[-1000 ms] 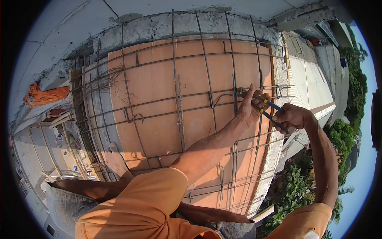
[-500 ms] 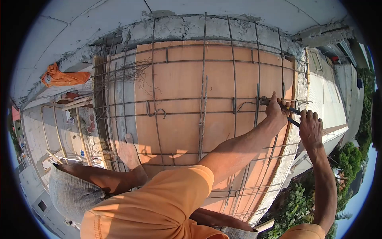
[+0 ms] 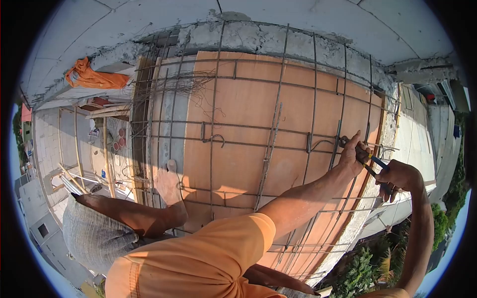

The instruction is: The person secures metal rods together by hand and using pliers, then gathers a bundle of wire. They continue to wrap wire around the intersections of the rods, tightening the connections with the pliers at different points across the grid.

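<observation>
A pair of pincers (image 3: 379, 163) with dark blue handles is at the rebar grid (image 3: 313, 99), near the right edge of the wooden panel. My left hand (image 3: 354, 155) is closed around the pincers near their head, its index finger pointing up. The jaws are beside a crossing of bars, too small to tell what they bite. My right hand (image 3: 401, 176) grips the handle ends, its wrist bent and its fingers curled under. A bent bar end (image 3: 323, 143) reaches toward the tool from the left.
Beneath the grid is an orange-brown wooden panel (image 3: 243, 171). Loose tie wires (image 3: 191, 82) lie over bars at upper left, near an orange cloth (image 3: 97, 77). My bare foot (image 3: 170, 186) stands at the panel's left side. Beyond the concrete edge (image 3: 340, 243) are trees below.
The view has shifted, so the grid sits further right. My right hand has rolled over and moved down on the handles; my left hand stays at the same bar crossing.
</observation>
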A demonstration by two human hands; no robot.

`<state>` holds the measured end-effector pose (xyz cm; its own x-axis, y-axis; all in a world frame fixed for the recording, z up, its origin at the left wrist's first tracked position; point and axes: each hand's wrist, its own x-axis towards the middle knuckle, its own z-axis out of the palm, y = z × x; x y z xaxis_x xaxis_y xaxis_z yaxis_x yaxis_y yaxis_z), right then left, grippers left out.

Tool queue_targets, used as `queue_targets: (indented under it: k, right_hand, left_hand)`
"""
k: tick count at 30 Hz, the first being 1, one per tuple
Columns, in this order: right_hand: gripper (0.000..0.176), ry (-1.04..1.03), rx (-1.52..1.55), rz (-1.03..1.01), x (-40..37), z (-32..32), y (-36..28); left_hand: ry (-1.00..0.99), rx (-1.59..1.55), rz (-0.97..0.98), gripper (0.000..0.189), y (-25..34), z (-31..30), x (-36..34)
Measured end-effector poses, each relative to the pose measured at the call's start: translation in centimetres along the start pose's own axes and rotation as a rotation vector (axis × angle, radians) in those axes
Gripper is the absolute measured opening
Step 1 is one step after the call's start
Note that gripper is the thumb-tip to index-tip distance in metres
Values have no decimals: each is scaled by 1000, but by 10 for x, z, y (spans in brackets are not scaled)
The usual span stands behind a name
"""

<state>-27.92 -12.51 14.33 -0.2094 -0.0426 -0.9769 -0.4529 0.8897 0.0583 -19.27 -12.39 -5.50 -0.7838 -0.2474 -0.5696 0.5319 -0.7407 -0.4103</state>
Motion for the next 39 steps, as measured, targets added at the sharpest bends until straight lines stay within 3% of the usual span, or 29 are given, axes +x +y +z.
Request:
queue_targets:
  k: [1, 3, 4, 5, 7, 8, 11, 13, 17, 18, 19, 21, 22, 25, 26, 27, 29, 31, 33, 34, 37, 38, 39]
  right_hand:
    - [42, 45, -139, -33, 5, 5, 8]
    - [71, 817, -828, -473, 0, 49, 28]
    - [99, 858, -855, -147, -2, 72, 8]
    - [83, 939, -1020, -111, -7, 91, 0]
    - [61, 1490, -1462, -198, 48, 95, 55]
    - [48, 1568, -1413, -316, 58, 91, 63]
    - [39, 1433, -1380, -294, 60, 73, 61]
    - [30, 1390, -1356, -428, 41, 65, 41]
    - [18, 784, -831, -304, -2, 56, -3]
    - [8, 679, -767, -294, -13, 49, -18]
    - [14, 569, -767, -314, -2, 34, -10]
    - [21, 63, -289, 2, 1, 6, -23]
    - [21, -52, 10, -79, 13, -1, -1]
    - [26, -318, 384, -150, 36, 0, 28]
    - [33, -360, 427, -144, 41, -1, 33]
    - [33, -355, 427, -136, 42, -4, 39]
    - [34, -287, 347, -102, 32, -5, 24]
    - [41, -213, 256, -29, 20, 4, 11]
    - [62, 686, -688, -452, 9, 35, 21]
    - [82, 852, -802, -340, -4, 59, 11]
    - [68, 1419, -1425, -317, 29, 86, 49]
    - [68, 1428, -1419, -318, 37, 83, 56]
    - [57, 1339, -1304, -302, 42, 80, 61]
  left_hand:
    - [31, 1, 0, 39, 0, 2, -6]
    - [88, 27, 18, 39, -1, 6, -8]
    - [155, 26, 14, 38, -1, 11, -8]
    - [156, 29, 14, 38, 1, 11, -7]
    - [169, -7, 13, 37, -1, 12, -6]
    - [154, 3, 6, 37, -1, 11, -6]
    - [120, -2, 11, 38, -3, 10, -1]
    - [89, -92, 33, 43, -3, 15, -6]
    - [-49, -75, 10, 45, 8, 12, -36]
    - [-89, -63, -8, 45, 7, 7, -40]
    - [-139, -46, -23, 45, 7, 4, -40]
    - [-115, -5, -61, 42, 5, -4, -40]
    - [-91, 50, -83, 40, 5, -6, -38]
    - [-165, 143, -51, 38, 4, -2, -29]
    - [-41, 126, -61, 35, 4, 7, -29]
    - [-43, 120, -67, 35, 3, 6, -26]
    - [-239, -2, -58, 35, 1, -1, -17]
    - [-192, 33, -15, 36, -1, 3, -17]
    - [4, 96, 1, 37, -4, 6, -18]
    - [40, 99, 27, 33, -5, 12, -19]
    - [72, 55, 28, 33, -8, 13, -13]
    - [115, 85, 27, 36, -8, 14, -13]
    - [112, 90, 28, 36, -9, 13, -12]
